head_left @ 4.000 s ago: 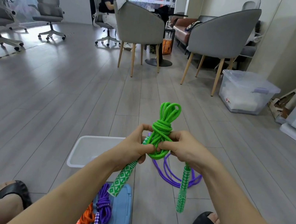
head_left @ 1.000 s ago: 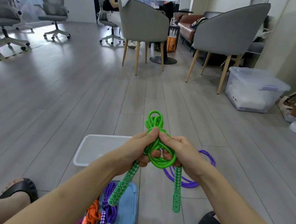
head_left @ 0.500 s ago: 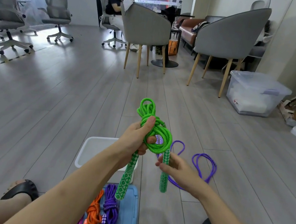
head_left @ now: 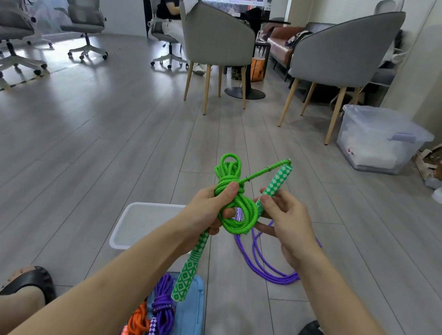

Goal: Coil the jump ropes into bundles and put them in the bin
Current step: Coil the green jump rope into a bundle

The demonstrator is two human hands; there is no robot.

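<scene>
While our left hand [head_left: 209,209] is clenching the green rope [head_left: 238,213] bundle steady, our right hand [head_left: 285,221] is pinching its handle [head_left: 277,182] for tucking.

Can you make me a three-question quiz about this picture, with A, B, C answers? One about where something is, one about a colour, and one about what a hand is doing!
1. Where does the loose purple rope lie?
A. On the floor, right of the white bin
B. Inside the white bin
C. On a grey chair

2. What colour is the rope being bundled?
A. Orange
B. Green
C. Blue

3. What is the right hand doing?
A. Resting flat on the floor
B. Pinching one green handle, pointing it upward
C. Holding the blue lid

Answers:
1. A: it sprawls on the floorboards beside the white bin, not in it.
2. B: the left hand grips the green rope bundle; the orange rope lies on the blue lid.
3. B: its fingers pinch the upper green handle, which tilts up and away.
</scene>
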